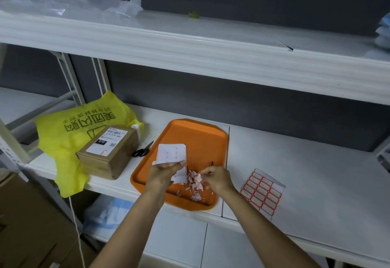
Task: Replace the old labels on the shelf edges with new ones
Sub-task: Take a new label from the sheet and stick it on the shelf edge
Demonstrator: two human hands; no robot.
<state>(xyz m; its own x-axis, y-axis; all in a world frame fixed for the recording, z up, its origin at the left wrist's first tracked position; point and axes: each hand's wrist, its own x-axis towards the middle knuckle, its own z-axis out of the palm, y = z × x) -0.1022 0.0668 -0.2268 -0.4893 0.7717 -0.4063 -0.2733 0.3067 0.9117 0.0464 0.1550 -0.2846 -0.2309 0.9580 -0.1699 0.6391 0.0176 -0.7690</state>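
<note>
- White metal shelving point(190, 56) stands against a dark grey wall; its middle shelf point(316, 172) serves as the work surface.
- Orange plastic tray point(200, 138): lies flat on the middle shelf, its near corner reaching past the shelf edge.
- Left hand point(162, 174): over the tray, fingers laid across a white, mostly stripped backing sheet point(172, 153) and grasping it.
- Right hand point(217, 178): over the tray's right side, fingers curled, fingertips pinching a red-and-white label scrap point(199, 177); a thin dark tip juts above the knuckles, identity unclear.
- Heap of torn label scraps point(196, 189): in the tray, between and below the two hands.
- Sheet of fresh red-bordered labels point(261, 193): flat on the shelf, just right of the tray, touched by neither hand.
- Black-handled scissors point(142, 150): against the tray's left rim.
- Brown cardboard parcel point(107, 151): left of the scissors, resting partly on a yellow printed bag point(63, 141).
- Clear plastic bag point(63, 1): on the upper shelf, left.
</note>
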